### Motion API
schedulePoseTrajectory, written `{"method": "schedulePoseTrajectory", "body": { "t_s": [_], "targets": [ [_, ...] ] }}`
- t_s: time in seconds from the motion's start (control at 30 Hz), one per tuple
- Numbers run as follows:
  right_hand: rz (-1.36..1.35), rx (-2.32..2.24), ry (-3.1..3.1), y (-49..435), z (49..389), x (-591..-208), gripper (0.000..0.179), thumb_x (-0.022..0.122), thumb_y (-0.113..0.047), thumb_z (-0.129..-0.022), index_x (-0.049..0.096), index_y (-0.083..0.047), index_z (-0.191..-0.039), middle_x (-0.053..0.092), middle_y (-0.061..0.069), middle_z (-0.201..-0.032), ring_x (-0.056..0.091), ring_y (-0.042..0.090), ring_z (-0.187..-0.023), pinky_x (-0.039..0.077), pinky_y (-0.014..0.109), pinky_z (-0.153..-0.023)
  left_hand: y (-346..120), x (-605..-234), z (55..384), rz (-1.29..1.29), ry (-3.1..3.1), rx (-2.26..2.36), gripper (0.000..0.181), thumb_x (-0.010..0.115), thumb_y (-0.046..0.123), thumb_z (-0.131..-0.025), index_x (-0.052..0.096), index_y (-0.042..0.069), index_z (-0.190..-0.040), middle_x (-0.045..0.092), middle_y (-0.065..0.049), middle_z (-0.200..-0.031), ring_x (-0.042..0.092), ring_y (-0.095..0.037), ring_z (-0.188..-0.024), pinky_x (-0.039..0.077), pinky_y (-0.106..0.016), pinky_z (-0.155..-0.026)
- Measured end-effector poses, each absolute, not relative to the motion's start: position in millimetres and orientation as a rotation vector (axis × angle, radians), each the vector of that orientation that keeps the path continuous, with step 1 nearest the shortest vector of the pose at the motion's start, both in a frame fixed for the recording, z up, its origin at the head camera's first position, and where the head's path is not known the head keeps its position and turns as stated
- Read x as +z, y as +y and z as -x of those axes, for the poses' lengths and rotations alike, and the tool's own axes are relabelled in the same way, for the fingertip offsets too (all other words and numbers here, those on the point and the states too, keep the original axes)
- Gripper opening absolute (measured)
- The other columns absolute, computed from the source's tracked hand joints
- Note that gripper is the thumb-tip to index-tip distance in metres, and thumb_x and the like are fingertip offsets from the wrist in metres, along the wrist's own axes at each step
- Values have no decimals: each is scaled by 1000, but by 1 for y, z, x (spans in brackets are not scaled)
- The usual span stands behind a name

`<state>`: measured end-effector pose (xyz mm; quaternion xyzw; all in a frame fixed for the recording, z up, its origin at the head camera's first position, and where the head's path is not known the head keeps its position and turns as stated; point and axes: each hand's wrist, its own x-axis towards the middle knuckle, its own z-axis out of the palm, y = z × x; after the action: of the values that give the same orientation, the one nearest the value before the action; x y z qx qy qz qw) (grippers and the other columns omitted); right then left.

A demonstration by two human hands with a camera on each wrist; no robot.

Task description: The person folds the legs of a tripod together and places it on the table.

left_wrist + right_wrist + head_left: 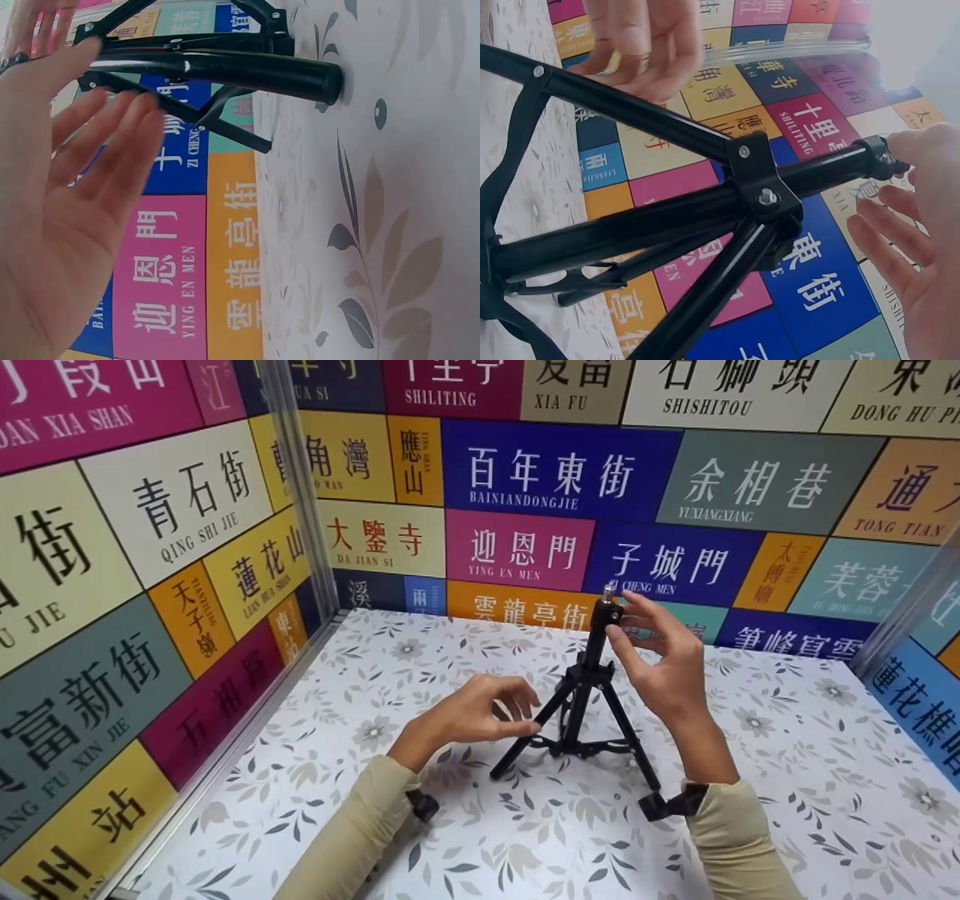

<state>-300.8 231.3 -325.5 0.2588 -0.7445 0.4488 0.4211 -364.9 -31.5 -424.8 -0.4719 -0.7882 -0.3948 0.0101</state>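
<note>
A black light-stand tripod stands upright on the table, its legs spread, a silver screw stud at its top. My right hand is at the upper end of the column, thumb at the small knob of the collar; in the right wrist view its other fingers are bent loosely, apart from the tube. Beside the left leg is my left hand, fingers loosely curved and thumb tip overlapping the leg. The left wrist view shows that hand's fingers spread below the tripod's tubes, gripping nothing.
The tabletop has a white cover with grey leaf and flower print. Walls of colourful street-name panels stand behind and on the left. A clear corner strip runs down between them. Black wrist straps show at my sleeves.
</note>
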Motion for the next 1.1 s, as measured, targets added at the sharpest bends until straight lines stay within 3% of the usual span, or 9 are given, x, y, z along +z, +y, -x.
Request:
{"method": "schedulePoseTrajectory", "body": {
  "t_s": [0.3,0.53,0.8,1.0,1.1],
  "targets": [
    [-687,1088,-1810,230,301,-325,41,74,8,-84,67,2,-124,72,21,-112,72,37,-94,59,14,-78,-33,-428,365,1566,-2602,-1174,33,84,29,-83,69,16,-109,73,1,-95,71,-9,-85,64,-30,-77],
    [-686,1064,-1794,228,302,-324,38,74,10,-83,69,3,-120,72,20,-112,72,34,-92,62,21,-76,-31,-430,367,1581,-2629,-1040,28,85,24,-82,70,15,-105,72,3,-96,73,-11,-86,62,-22,-75],
    [-701,1127,-1819,225,298,-325,38,72,12,-84,66,7,-121,70,24,-112,70,42,-89,61,49,-82,-30,-429,367,1595,-2603,-1010,26,83,27,-83,73,10,-100,75,0,-93,72,-7,-81,62,-21,-72],
    [-696,1204,-1852,224,296,-326,38,71,13,-85,65,8,-122,68,27,-117,69,46,-95,62,41,-84,-28,-429,365,1642,-2587,-1067,23,82,19,-84,72,5,-100,75,-6,-93,72,-6,-81,64,-30,-75],
    [-704,1238,-1854,225,296,-327,38,70,12,-85,64,8,-122,67,26,-119,69,46,-96,62,42,-86,-27,-430,365,1648,-2579,-1074,23,82,19,-84,72,4,-99,74,-7,-93,72,-7,-81,64,-30,-75]
  ]
}}
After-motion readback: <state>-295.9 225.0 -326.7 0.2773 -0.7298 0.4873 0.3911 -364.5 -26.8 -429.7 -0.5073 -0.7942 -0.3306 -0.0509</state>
